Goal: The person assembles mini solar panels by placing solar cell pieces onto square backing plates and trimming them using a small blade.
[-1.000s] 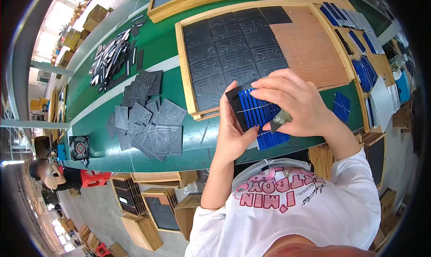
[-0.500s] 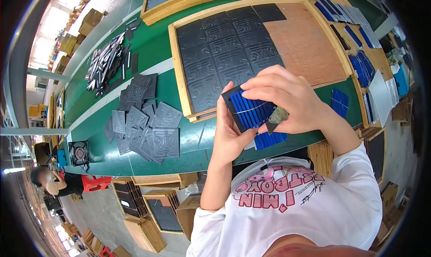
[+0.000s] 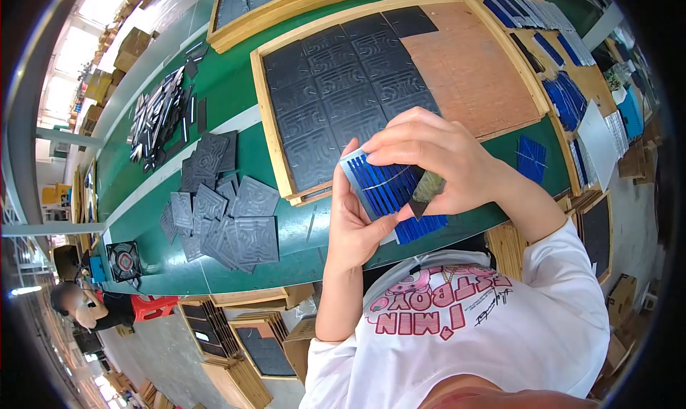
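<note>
Between my hands is a small panel of narrow blue strips (image 3: 382,190), crossed by a thin pale line and edged in light grey on its left. My left hand (image 3: 355,232) grips it along the left and lower edges, thumb on the front. With bent fingers, my right hand (image 3: 446,148) touches the panel's top edge. Near that palm sits a greenish crumpled wad (image 3: 429,186) with a dark pointed piece below it; I cannot make out what it is. More blue strips (image 3: 423,228) lie beneath the hands at the table edge.
A wooden frame (image 3: 275,141) partly filled with black embossed tiles (image 3: 329,87) lies ahead. Loose black tiles (image 3: 250,239) and dark strips (image 3: 157,112) are piled to the left. A small fan (image 3: 123,260) stands beyond them. Blue strip bundles (image 3: 564,102) lie right. A person sits far left.
The panel's left edge, dark before, now looks light grey. Both hands keep their hold and appear slightly farther left in view, as the whole scene has shifted a little.
</note>
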Demonstrator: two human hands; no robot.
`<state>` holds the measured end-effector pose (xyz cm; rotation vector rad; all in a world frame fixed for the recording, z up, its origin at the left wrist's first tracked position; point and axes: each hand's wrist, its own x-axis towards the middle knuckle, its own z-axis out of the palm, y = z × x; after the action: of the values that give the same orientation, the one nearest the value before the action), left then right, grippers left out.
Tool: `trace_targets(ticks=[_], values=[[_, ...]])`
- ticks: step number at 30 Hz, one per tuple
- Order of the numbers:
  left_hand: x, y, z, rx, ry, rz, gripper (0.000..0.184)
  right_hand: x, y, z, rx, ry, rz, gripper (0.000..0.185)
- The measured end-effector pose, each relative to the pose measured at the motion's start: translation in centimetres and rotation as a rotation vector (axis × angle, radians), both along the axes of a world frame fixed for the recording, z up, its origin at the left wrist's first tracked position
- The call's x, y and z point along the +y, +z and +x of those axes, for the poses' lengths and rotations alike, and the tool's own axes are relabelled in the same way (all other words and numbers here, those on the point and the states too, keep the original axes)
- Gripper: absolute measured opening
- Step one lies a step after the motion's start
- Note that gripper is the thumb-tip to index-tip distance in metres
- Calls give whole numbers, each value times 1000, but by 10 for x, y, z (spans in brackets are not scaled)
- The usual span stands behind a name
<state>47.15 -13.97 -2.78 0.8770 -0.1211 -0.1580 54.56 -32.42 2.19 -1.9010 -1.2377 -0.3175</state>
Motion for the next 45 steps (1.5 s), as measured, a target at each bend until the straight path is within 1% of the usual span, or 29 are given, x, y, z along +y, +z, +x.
trace_targets(ticks=[17,20,23,26,32,35,38,39,42,43,45], values=[[-2,-1,0,-22,5,19,108,-1,-1,0,11,-2,-2,77],[-3,3,-1,-6,28,53,109,-4,-2,1,11,-6,-51,69],[1,1,-1,-17,-10,0,109,-5,-2,1,6,-21,-83,71],[0,4,-3,29,16,-41,110,-5,-2,0,0,-39,-121,71],[-1,3,-3,24,7,-108,102,-6,-2,0,11,-45,-146,73],[-2,5,-3,71,25,-157,93,-8,3,3,69,-56,-24,69],[-1,1,-2,88,93,-128,83,-14,-11,8,171,-81,79,60],[-1,-1,-1,81,106,-125,78,-14,-15,6,288,-79,122,48],[-2,0,0,100,168,-66,74,-11,-23,3,365,-80,114,39],[-2,0,0,105,175,-59,73,-8,-23,1,424,-81,135,33],[-3,-2,0,114,187,-46,70,-7,-26,0,429,-90,116,32]])
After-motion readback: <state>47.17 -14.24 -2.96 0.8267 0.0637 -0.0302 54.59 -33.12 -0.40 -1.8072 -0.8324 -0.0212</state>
